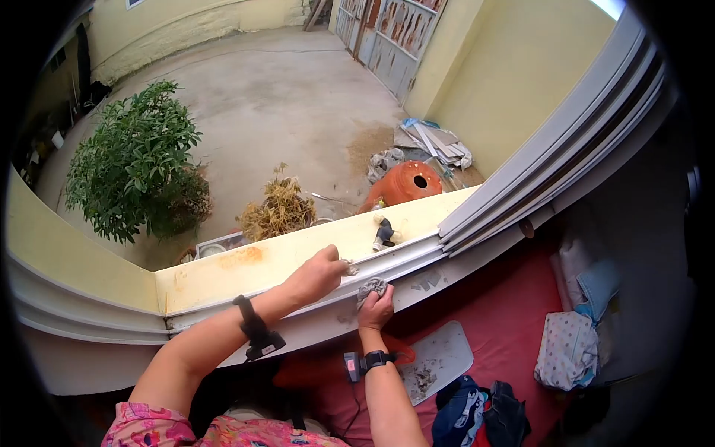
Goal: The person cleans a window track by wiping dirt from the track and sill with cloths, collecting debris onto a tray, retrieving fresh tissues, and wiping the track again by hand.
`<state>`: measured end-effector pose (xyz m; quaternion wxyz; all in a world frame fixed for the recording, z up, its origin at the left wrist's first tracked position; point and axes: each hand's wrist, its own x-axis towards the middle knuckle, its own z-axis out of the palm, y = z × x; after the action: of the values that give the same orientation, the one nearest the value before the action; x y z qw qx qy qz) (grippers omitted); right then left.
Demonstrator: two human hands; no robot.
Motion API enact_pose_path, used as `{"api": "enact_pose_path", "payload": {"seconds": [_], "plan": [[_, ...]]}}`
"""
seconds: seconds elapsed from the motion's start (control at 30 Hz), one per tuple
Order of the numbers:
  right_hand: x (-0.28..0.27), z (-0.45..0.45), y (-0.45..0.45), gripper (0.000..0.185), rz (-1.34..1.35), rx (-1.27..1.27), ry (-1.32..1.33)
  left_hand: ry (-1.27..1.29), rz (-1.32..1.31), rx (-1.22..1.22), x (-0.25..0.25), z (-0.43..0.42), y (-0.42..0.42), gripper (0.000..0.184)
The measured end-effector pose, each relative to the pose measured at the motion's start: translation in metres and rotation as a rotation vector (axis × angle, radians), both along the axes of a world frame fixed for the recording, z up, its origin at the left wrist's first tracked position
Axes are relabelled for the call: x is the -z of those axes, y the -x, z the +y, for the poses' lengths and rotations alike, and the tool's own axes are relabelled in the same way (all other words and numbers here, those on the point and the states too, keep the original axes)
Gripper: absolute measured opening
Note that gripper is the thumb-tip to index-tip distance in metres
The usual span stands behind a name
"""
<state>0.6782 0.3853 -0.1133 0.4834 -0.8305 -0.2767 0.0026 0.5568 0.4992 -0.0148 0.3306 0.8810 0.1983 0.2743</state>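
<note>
Open window seen from inside, both hands at the frame. Your left hand (320, 272) is over the window track (417, 252), fingers closed on a pale scrap (348, 267); what the scrap is made of, you cannot tell. Your right hand (377, 307) is just beside it, nearer the inner sill (402, 292), fingers clamped on a crumpled gray rag (372, 289). The two hands are near each other but apart.

Small gray pieces (427, 281) lie on the inner sill, to the right of the rag. Beyond the track, a black and white item (383, 233) lies on the yellow outer ledge (290, 252), exact type unclear.

Below the sill: a white tray (450, 349) with dark debris (421, 378) on it, resting on a red bed cover (495, 316). Dark clothes (477, 413) lie beside the tray; a dotted bundle (567, 346) sits further right.

Outside, in the yard (261, 97): a leafy green plant (138, 153) at left, a dried plant (279, 208) near the ledge, and an orange pot (406, 186) tipped on its side, with a pile of scraps (434, 141) behind it.
</note>
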Motion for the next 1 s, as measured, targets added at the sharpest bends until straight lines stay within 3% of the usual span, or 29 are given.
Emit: {"api": "enact_pose_path", "payload": {"seconds": [0.2,0.4,0.47,0.53,0.57,0.67,0.83,0.9,1.0], "plan": [[-0.003,0.0,0.001,0.023,0.009,-0.001,0.016,-0.125,-0.101,0.149,0.033,0.019,-0.129,0.014],[0.001,-0.004,0.002,0.023,-0.003,-0.062,0.037,-0.271,0.23,0.348,0.041,0.029,-0.204,0.014],[0.007,-0.005,-0.001,0.023,-0.023,-0.061,0.048,-0.178,0.199,0.34,0.056,0.028,-0.216,0.014],[0.007,-0.005,0.003,0.024,-0.028,-0.059,0.049,-0.725,0.281,0.434,0.046,0.028,-0.209,0.016],[0.006,-0.005,0.003,0.024,-0.025,-0.066,0.037,-0.849,0.246,0.417,0.049,0.028,-0.204,0.015],[0.001,-0.003,0.003,0.024,-0.003,-0.036,0.035,-0.88,0.244,0.447,0.048,0.03,-0.177,0.014],[-0.001,-0.001,0.002,0.019,-0.014,-0.017,0.014,-0.698,0.275,0.488,0.05,0.021,-0.092,0.013],[-0.006,0.0,0.002,0.018,-0.007,-0.029,-0.01,-0.344,0.329,0.324,0.054,0.014,-0.049,0.019],[-0.001,0.0,0.0,0.02,-0.021,-0.019,-0.012,-0.267,0.389,0.216,0.053,0.004,0.016,0.024]]}}
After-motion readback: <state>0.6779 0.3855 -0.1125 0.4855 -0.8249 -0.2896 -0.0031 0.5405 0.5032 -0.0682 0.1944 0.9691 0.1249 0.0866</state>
